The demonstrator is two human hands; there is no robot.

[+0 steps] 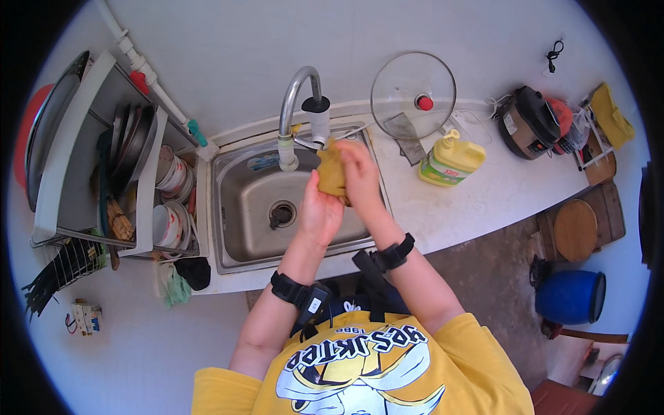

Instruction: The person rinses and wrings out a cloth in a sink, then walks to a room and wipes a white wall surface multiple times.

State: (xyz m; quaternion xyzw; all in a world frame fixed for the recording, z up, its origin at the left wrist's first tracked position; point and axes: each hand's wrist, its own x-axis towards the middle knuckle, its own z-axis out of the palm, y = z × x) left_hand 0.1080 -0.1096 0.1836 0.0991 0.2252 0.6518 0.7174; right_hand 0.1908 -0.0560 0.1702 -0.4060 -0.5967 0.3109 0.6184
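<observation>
A crumpled yellow cloth (330, 174) is held between my two hands above the right side of the stainless steel sink (249, 207). My left hand (322, 215) supports it from below, palm up, with the thumb raised along its side. My right hand (359, 174) grips its right side with bent fingers. Just left of the cloth is the spout of the chrome faucet (287, 111); no water stream shows. Some dark matter (280, 217) lies in the sink drain. Part of the cloth is hidden by my fingers.
On the counter (410, 218) stand a yellow detergent bottle (450, 161), a glass lid (399, 83) leaning on the wall, a grey cloth (407, 137) and an electric cooker (526, 124). A rack (158, 129) with bowls (174, 179) and pans (129, 142) borders the sink's left side.
</observation>
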